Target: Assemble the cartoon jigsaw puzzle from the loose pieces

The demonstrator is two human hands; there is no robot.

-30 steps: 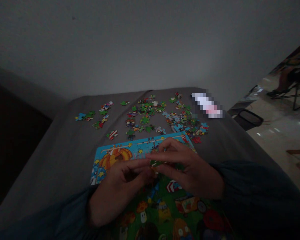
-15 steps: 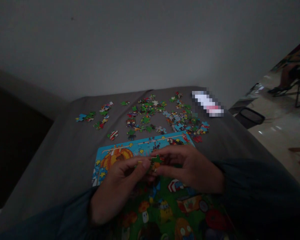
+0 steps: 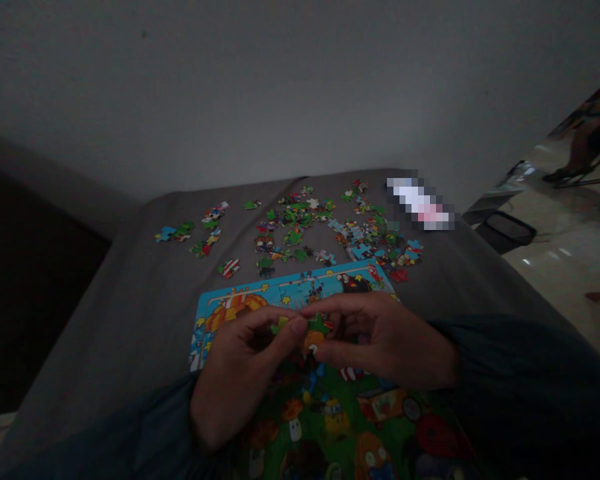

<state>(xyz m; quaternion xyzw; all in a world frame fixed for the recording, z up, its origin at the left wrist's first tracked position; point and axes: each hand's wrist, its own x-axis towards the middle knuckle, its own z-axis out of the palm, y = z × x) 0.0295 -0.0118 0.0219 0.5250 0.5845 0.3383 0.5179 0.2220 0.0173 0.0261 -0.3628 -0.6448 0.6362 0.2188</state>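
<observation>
Both my hands meet over a colourful puzzle board (image 3: pixel 230 308) that lies on a grey cloth-covered surface (image 3: pixel 145 293). My left hand (image 3: pixel 240 373) pinches a small green puzzle piece (image 3: pixel 280 325) between thumb and fingers. My right hand (image 3: pixel 385 340) holds a green and orange puzzle piece (image 3: pixel 316 332) at its fingertips. The two pieces sit close together, a little above the board. Dark sleeves cover both forearms.
Several loose puzzle pieces (image 3: pixel 300 223) lie scattered on the cloth beyond the board, with a smaller group (image 3: pixel 190 233) to the left. A blurred white and pink object (image 3: pixel 420 203) lies at the far right edge. A dark bin (image 3: pixel 507 232) stands on the floor to the right.
The right hand has drawn back toward me, uncovering the board's top right corner. The pieces in my fingers have turned and now show more green and orange.
</observation>
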